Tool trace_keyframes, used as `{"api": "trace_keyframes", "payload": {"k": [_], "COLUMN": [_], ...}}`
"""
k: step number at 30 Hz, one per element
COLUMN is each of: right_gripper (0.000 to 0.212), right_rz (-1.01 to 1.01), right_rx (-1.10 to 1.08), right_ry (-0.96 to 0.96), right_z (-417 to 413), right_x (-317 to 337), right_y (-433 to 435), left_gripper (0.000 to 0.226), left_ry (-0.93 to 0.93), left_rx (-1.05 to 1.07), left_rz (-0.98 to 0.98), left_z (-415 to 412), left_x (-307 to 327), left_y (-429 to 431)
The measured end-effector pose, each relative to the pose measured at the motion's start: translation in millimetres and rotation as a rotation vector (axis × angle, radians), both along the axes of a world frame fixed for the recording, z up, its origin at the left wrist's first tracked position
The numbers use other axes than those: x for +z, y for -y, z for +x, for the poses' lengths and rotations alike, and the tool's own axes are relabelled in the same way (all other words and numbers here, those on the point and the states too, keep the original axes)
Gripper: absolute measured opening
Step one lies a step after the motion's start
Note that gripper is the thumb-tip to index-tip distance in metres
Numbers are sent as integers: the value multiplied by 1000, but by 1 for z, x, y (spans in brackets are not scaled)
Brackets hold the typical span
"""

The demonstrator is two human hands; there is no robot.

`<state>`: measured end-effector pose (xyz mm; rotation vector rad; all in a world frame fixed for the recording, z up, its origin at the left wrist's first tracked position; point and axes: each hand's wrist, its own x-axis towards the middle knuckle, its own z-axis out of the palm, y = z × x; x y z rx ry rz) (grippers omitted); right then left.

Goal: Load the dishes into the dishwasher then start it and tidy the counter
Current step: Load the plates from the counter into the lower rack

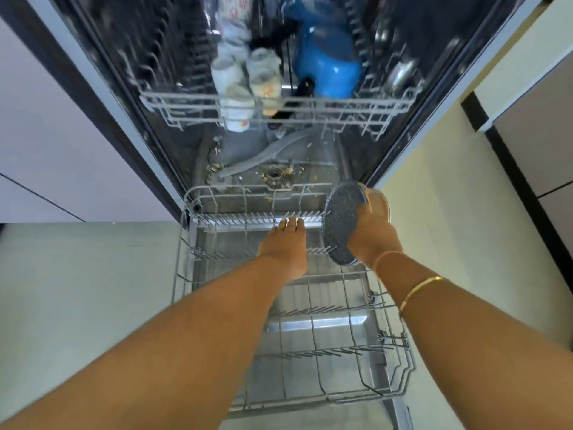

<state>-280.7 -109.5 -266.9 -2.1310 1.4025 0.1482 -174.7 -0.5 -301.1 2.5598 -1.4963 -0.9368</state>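
Now my right grip (372, 234) clasps the plate (339, 221) on edge for slotting; left grip (286, 245), fingers straight, touches the rack (325, 352).

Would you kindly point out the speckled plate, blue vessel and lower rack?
speckled plate (339, 221): head view, its dark face.
blue vessel (328, 66): head view, glossy body.
lower rack (242, 218): head view, rear tine row.

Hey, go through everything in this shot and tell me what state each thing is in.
Dishwasher, open.
Lower rack, pulled out.
Upper rack, loaded with cups and a blue pot.
Speckled plate, upright at the lower rack's far right.
Right hand, gripping the plate.
Left hand, fingers straight, touching the tines.
Tub floor, strewn with food scraps.
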Motion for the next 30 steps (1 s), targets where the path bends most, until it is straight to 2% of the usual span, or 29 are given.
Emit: {"api": "trace_keyframes", "payload": {"k": [2, 4, 8, 15, 21, 25, 30], "right_gripper": [39, 38, 40, 43, 45, 45, 43], "right_rz": [-23, -76, -60, -219, -369, -441, -400], "right_rx": [89, 200, 344, 680, 914, 953, 852], "right_ry": [-59, -89, 14, 142, 286, 377, 458], "right_z": [14, 29, 53, 111, 176, 231, 315], "right_x": [39, 77, 150, 277, 349, 379, 394], "right_y": [-22, -49, -109, -210, -305, -364, -445], "left_gripper": [68, 69, 68, 62, 61, 61, 62], "left_ry": [3, -7, 13, 287, 411, 493, 543], "left_rx": [44, 111, 217, 429, 613, 676, 673], "left_rz": [10, 17, -51, -163, -174, -206, -227], "left_z": [0, 1, 9, 52, 109, 165, 244], "left_x": [33, 67, 157, 293, 357, 383, 407], "left_y": [-16, -33, -75, -188, -289, -354, -441]}}
